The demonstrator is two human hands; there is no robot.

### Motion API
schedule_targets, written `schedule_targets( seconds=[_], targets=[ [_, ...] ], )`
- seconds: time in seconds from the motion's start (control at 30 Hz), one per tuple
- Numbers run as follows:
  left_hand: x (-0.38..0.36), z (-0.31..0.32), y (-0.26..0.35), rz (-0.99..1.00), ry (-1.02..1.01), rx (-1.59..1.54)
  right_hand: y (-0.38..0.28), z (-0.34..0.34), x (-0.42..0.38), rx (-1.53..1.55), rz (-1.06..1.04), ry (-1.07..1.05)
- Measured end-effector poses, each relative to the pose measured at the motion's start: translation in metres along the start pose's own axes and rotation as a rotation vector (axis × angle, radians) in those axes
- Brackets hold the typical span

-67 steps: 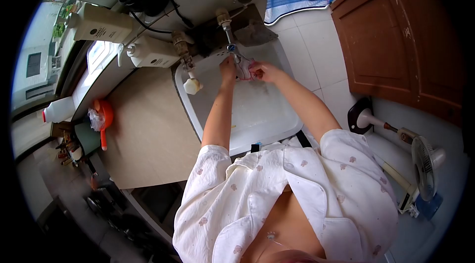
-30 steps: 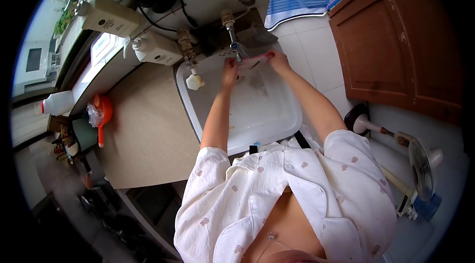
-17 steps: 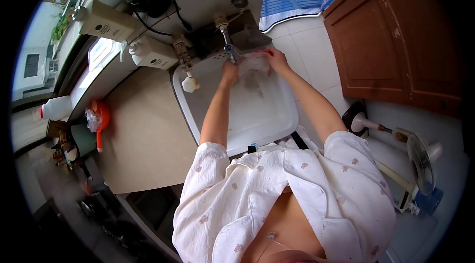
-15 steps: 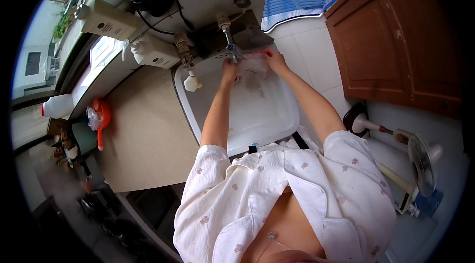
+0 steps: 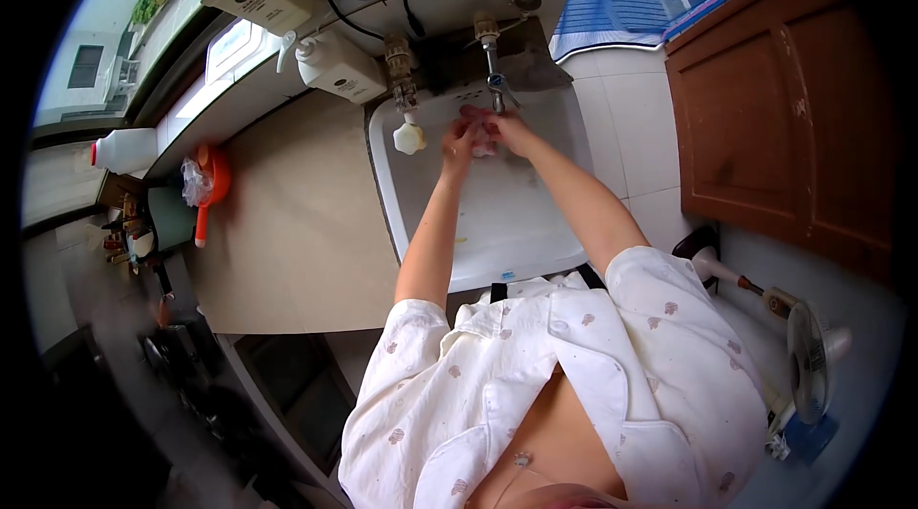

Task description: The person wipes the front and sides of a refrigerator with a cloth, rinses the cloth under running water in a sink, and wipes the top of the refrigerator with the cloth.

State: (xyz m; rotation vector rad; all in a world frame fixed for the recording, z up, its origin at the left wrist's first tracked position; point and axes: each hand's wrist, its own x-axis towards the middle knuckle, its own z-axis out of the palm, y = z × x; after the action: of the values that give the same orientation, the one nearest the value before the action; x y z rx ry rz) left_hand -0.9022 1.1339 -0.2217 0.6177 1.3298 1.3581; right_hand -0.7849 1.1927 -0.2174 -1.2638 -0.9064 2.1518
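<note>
Both my hands are over the white sink (image 5: 516,222), close under the tap (image 5: 495,83). Between them is a thin, pinkish, see-through sheet (image 5: 485,142), bunched up and wet-looking; its exact kind does not show. My left hand (image 5: 459,139) grips its left side with bent fingers. On the other side my right hand (image 5: 513,131) is closed on it, right below the spout and partly covering the sheet.
A second tap with a pale knob (image 5: 409,137) stands at the sink's left corner. Beyond the counter (image 5: 296,212) are two pump bottles (image 5: 339,67) and an orange-red handled strainer (image 5: 218,179). Right of the sink are a brown cabinet (image 5: 765,117) and a fan (image 5: 808,361).
My hands have come closer together, and the sheet that was spread between them is now bunched up. The camera view has shifted, so the sink appears farther right.
</note>
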Motion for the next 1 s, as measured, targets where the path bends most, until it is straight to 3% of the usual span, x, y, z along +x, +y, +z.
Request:
schedule_targets(
  seconds=[0.03,0.1,0.17,0.27,0.3,0.37,0.4,0.47,0.5,0.57,0.6,0.67,0.7,0.77,0.8,0.87,0.9,0.97,1.0],
  targets=[
    [-0.003,0.004,0.003,-0.053,-0.085,-0.096,0.001,0.001,0.000,0.126,-0.026,-0.046],
    [-0.002,0.005,0.003,-0.106,-0.172,-0.195,0.004,-0.005,0.000,0.107,-0.058,-0.077],
    [0.003,0.001,-0.005,-0.237,-0.393,-0.347,0.011,-0.019,0.002,0.091,-0.091,-0.100],
    [0.001,0.008,0.005,-0.228,-0.454,-0.300,0.018,-0.041,0.006,0.103,-0.102,0.084],
    [0.004,0.009,-0.001,-0.233,-0.463,-0.301,0.012,-0.040,0.001,0.212,-0.057,0.193],
    [0.013,0.010,-0.020,-0.191,-0.023,0.026,-0.003,-0.037,-0.015,0.326,-0.015,0.313],
    [0.018,0.013,-0.024,-0.196,-0.034,0.025,-0.011,-0.035,-0.025,0.434,0.039,0.206],
    [0.028,0.019,-0.032,-0.563,-0.147,0.000,-0.016,-0.036,-0.028,0.543,0.085,0.107],
    [0.033,0.021,-0.038,-0.568,-0.157,0.001,-0.013,-0.036,-0.023,0.602,0.039,0.089],
    [0.043,0.025,-0.051,-0.614,-0.326,-0.290,-0.007,-0.040,-0.021,0.661,-0.051,0.139],
    [0.045,0.030,-0.054,-0.621,-0.331,-0.287,-0.005,-0.041,-0.024,0.666,-0.052,0.146],
    [0.049,0.041,-0.059,-0.504,-0.083,-0.265,-0.005,-0.044,-0.027,0.764,-0.180,0.397],
    [0.050,0.043,-0.060,-0.506,-0.083,-0.264,0.004,-0.052,-0.022,0.765,-0.179,0.399],
    [0.049,0.046,-0.058,-0.237,-0.009,-0.062,0.031,-0.072,-0.008,0.568,-0.115,0.476],
    [0.047,0.047,-0.056,-0.239,-0.005,-0.059,0.025,-0.066,-0.015,0.570,-0.111,0.474],
    [0.041,0.048,-0.050,-0.282,-0.036,-0.011,0.004,-0.046,-0.034,0.285,0.310,0.487],
    [0.039,0.049,-0.047,-0.280,-0.030,-0.009,0.008,-0.041,-0.029,0.284,0.313,0.481],
    [0.032,0.047,-0.042,-0.221,-0.082,0.313,0.016,-0.029,-0.018,0.606,0.238,0.152],
    [0.027,0.046,-0.037,-0.223,-0.075,0.316,0.016,-0.026,-0.017,0.607,0.244,0.148]
  ],
)
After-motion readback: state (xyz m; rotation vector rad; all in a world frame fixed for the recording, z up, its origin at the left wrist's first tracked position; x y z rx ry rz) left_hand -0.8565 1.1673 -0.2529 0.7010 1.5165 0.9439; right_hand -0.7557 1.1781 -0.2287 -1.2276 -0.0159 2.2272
